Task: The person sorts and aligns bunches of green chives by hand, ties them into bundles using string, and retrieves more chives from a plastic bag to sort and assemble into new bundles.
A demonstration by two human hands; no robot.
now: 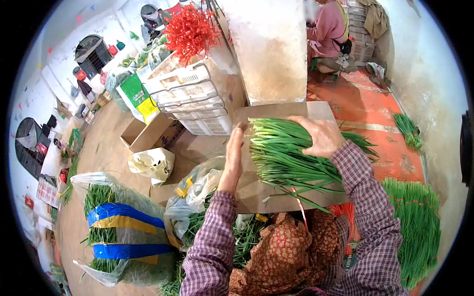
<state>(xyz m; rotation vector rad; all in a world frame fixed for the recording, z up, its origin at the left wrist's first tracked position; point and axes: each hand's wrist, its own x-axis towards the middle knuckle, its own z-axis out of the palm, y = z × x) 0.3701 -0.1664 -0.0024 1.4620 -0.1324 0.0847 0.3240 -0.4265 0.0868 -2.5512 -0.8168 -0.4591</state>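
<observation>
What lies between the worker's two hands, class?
Green stalks on a brown board lie between the left hand and right hand in the head view.

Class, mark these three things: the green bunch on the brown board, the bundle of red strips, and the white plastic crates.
Green bunch (291, 154): head view, middle of its leaves.
Bundle of red strips (190, 33): head view, middle of the mass.
White plastic crates (216, 123): head view, lower slotted wall.

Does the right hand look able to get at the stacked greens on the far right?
Likely yes: the stacked greens are close beside the right sleeve, and I see nothing blocking the way. The right hand would first have to leave the loose bunch it rests on.
</observation>
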